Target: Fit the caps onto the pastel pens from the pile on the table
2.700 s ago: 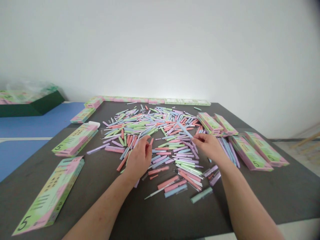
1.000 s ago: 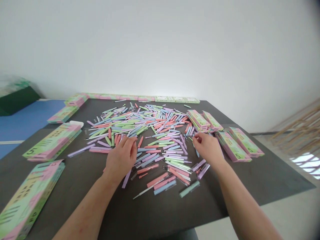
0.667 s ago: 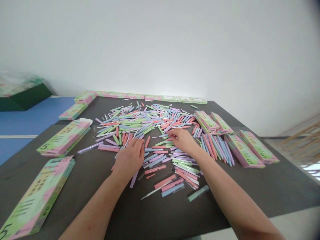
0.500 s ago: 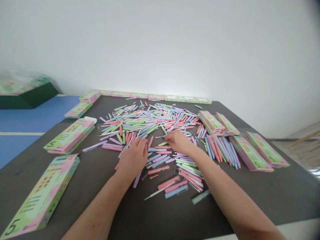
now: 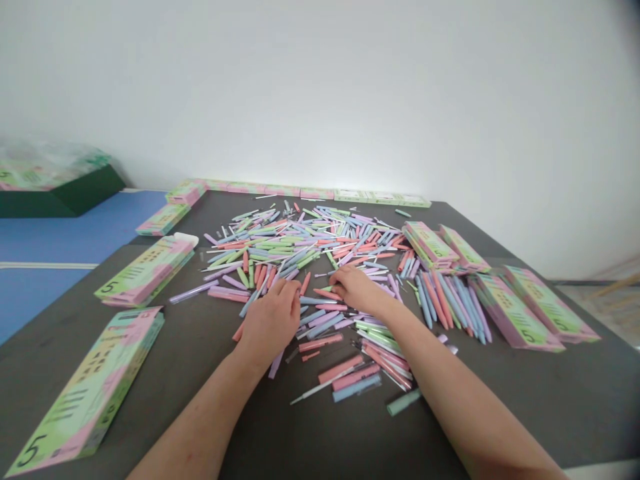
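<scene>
A wide heap of pastel pens (image 5: 300, 250), pink, green, blue and purple, covers the middle of a dark table (image 5: 560, 400). My left hand (image 5: 273, 321) lies knuckles up on the near part of the heap, its fingers curled down over pens; what they hold is hidden. My right hand (image 5: 354, 288) reaches across into the middle of the heap, fingers bent and pinched at a pen I cannot single out. To the right of it, a row of pens (image 5: 450, 300) lies side by side.
Pink-and-green flat boxes marked 5 lie around: on the left (image 5: 145, 270), near left (image 5: 85, 393), on the right (image 5: 510, 312), and beside the heap (image 5: 430, 243). More boxes line the far edge (image 5: 320, 193). A dark green crate (image 5: 65, 197) stands beyond, over a blue floor (image 5: 45, 247).
My right hand has moved left, from the pens beside the right-hand boxes to the middle of the heap. My left hand has stayed on the heap. The camera has shifted slightly.
</scene>
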A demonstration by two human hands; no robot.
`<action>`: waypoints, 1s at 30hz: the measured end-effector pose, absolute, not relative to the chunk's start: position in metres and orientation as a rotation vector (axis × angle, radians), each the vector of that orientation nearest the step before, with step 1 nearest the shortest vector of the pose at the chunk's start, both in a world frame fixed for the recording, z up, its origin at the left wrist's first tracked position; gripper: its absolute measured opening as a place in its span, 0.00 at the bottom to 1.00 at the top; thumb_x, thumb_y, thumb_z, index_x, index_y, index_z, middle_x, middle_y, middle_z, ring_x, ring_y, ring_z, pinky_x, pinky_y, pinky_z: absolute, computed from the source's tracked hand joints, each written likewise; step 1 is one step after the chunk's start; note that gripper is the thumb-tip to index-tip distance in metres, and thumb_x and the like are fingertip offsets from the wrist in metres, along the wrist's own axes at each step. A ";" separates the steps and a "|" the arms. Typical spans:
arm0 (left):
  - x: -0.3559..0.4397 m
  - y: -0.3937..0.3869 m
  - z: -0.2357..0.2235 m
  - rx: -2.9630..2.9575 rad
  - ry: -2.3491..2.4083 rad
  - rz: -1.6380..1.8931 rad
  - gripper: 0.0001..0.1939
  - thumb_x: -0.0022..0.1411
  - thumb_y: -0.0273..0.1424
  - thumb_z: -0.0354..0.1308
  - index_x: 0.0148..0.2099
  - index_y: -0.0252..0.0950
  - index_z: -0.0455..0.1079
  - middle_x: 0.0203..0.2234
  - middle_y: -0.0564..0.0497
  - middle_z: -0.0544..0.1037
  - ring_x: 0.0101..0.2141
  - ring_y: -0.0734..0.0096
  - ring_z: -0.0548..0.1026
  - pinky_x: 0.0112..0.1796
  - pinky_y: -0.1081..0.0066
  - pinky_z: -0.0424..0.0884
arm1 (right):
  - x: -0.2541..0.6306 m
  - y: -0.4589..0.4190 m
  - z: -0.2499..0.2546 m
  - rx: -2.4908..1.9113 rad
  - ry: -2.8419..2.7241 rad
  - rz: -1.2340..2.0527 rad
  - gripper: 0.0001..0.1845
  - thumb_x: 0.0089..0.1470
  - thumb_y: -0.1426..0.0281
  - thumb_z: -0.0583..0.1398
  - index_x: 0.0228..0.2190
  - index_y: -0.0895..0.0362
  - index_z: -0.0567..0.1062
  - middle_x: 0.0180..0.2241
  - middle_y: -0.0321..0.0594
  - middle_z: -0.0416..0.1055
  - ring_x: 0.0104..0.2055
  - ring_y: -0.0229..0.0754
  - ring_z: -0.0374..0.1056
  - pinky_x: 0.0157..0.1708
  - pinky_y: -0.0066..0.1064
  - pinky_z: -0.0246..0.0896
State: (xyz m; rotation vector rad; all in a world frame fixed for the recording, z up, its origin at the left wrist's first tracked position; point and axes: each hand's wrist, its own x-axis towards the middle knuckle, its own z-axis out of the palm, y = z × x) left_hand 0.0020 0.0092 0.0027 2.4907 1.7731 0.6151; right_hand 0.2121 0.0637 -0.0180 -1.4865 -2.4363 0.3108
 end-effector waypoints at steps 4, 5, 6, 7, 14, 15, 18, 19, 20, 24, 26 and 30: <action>0.002 0.010 0.001 2.482 1.743 0.660 0.11 0.66 0.27 0.46 0.44 0.36 0.68 0.41 0.46 0.76 0.41 0.61 0.76 0.38 0.67 0.70 | 0.215 0.062 -0.015 -1.444 -2.323 0.427 0.06 0.55 0.75 0.57 0.35 0.60 0.73 0.35 0.45 0.73 0.40 0.43 0.67 0.43 0.34 0.58; 0.002 0.010 0.000 2.481 1.734 0.666 0.10 0.66 0.28 0.46 0.44 0.36 0.68 0.41 0.46 0.76 0.40 0.61 0.76 0.38 0.67 0.70 | 0.215 0.062 -0.014 -1.437 -2.290 0.446 0.06 0.57 0.74 0.56 0.36 0.60 0.72 0.36 0.44 0.73 0.40 0.42 0.67 0.41 0.33 0.60; 0.002 0.010 0.000 2.478 1.722 0.673 0.10 0.66 0.28 0.46 0.44 0.37 0.68 0.41 0.46 0.76 0.40 0.61 0.76 0.38 0.66 0.70 | 0.216 0.063 -0.012 -1.420 -2.240 0.481 0.07 0.59 0.72 0.54 0.38 0.59 0.71 0.36 0.43 0.73 0.39 0.40 0.68 0.40 0.32 0.61; 0.002 0.010 0.000 2.473 1.712 0.681 0.10 0.66 0.28 0.46 0.44 0.37 0.68 0.40 0.46 0.75 0.40 0.61 0.76 0.37 0.66 0.70 | 0.216 0.063 -0.011 -1.385 -2.165 0.552 0.07 0.60 0.71 0.53 0.39 0.58 0.70 0.37 0.42 0.74 0.39 0.39 0.69 0.39 0.31 0.62; 0.002 0.009 0.000 2.330 1.470 0.940 0.15 0.67 0.30 0.46 0.55 0.35 0.62 0.40 0.45 0.75 0.37 0.65 0.74 0.39 0.66 0.70 | 0.210 0.056 0.007 -0.931 -1.427 1.432 0.15 0.48 0.61 0.65 0.35 0.57 0.70 0.27 0.33 0.72 0.21 0.30 0.62 0.24 0.25 0.59; 0.003 0.008 0.000 2.285 1.409 0.977 0.17 0.67 0.30 0.47 0.57 0.35 0.59 0.40 0.46 0.75 0.34 0.67 0.74 0.37 0.68 0.70 | 0.209 0.054 0.009 -0.899 -1.391 1.496 0.15 0.47 0.61 0.66 0.34 0.57 0.71 0.25 0.32 0.71 0.18 0.29 0.58 0.21 0.24 0.56; 0.004 0.007 0.001 2.170 1.284 1.042 0.23 0.67 0.32 0.49 0.62 0.35 0.54 0.40 0.47 0.74 0.29 0.72 0.72 0.34 0.70 0.69 | 0.205 0.046 0.013 -0.828 -1.443 1.593 0.13 0.48 0.64 0.66 0.35 0.59 0.74 0.20 0.29 0.67 0.17 0.29 0.57 0.19 0.23 0.52; 0.004 0.007 0.002 2.160 1.265 1.051 0.23 0.67 0.33 0.49 0.62 0.35 0.55 0.40 0.47 0.74 0.29 0.72 0.72 0.34 0.70 0.69 | 0.204 0.045 0.013 -0.807 -1.492 1.603 0.13 0.49 0.66 0.65 0.36 0.59 0.75 0.20 0.30 0.67 0.18 0.29 0.59 0.19 0.22 0.53; 0.004 0.006 0.002 2.163 1.253 1.054 0.21 0.67 0.33 0.49 0.61 0.36 0.57 0.40 0.46 0.75 0.30 0.71 0.73 0.35 0.70 0.69 | 0.204 0.043 0.013 -0.790 -1.535 1.615 0.12 0.51 0.67 0.64 0.37 0.60 0.76 0.20 0.31 0.68 0.20 0.30 0.61 0.20 0.22 0.54; 0.002 0.008 0.002 2.209 1.283 1.089 0.14 0.68 0.32 0.48 0.51 0.35 0.68 0.39 0.46 0.76 0.36 0.67 0.74 0.39 0.69 0.70 | 0.205 0.040 0.019 -0.775 -1.573 1.675 0.14 0.52 0.69 0.63 0.42 0.60 0.75 0.27 0.36 0.74 0.29 0.35 0.70 0.29 0.26 0.63; 0.001 0.010 0.002 2.206 1.350 1.128 0.13 0.67 0.32 0.48 0.49 0.35 0.69 0.37 0.46 0.77 0.38 0.65 0.74 0.40 0.68 0.70 | 0.207 0.039 0.025 -0.808 -1.557 1.609 0.14 0.51 0.69 0.64 0.41 0.59 0.74 0.29 0.37 0.75 0.31 0.37 0.72 0.32 0.28 0.65; 0.000 0.011 0.001 2.200 1.413 1.124 0.12 0.67 0.33 0.49 0.48 0.35 0.70 0.36 0.47 0.77 0.37 0.66 0.75 0.40 0.68 0.70 | 0.212 0.039 0.039 -0.950 -1.557 1.348 0.12 0.47 0.65 0.66 0.33 0.59 0.75 0.24 0.35 0.74 0.25 0.35 0.70 0.27 0.27 0.65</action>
